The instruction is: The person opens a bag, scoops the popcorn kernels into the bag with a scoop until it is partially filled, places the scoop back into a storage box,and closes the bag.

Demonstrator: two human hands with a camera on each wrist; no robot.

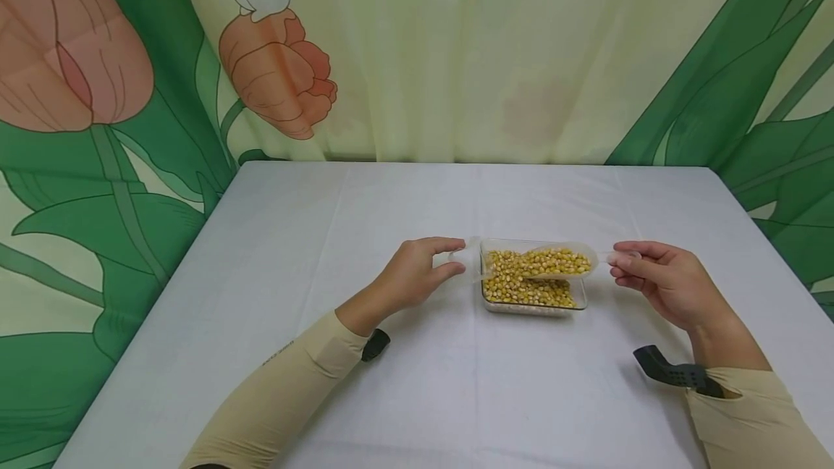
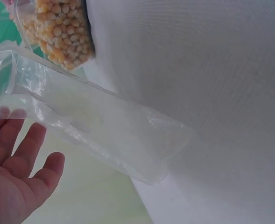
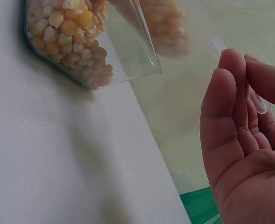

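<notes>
My left hand [image 1: 413,270] holds a clear plastic bag [image 2: 114,130] near its mouth, fingers and thumb spread apart around it. The bag hangs with no kernels showing inside, just left of a clear rectangular container [image 1: 534,309]. Yellow corn kernels [image 1: 515,289] lie in that container. My right hand [image 1: 677,284] pinches the handle of a clear scoop [image 1: 594,259] between thumb and fingertips. Heaped with kernels, the scoop is over the container's right and back part, its tip pointing left toward the bag. In the right wrist view the handle's end [image 3: 261,104] shows behind the fingers.
A white cloth covers the table [image 1: 391,208] under the container. Behind it hangs a pale curtain [image 1: 456,56] printed with flowers and leaves. Dark straps [image 1: 677,375] sit at both wrists over beige sleeves [image 1: 287,389].
</notes>
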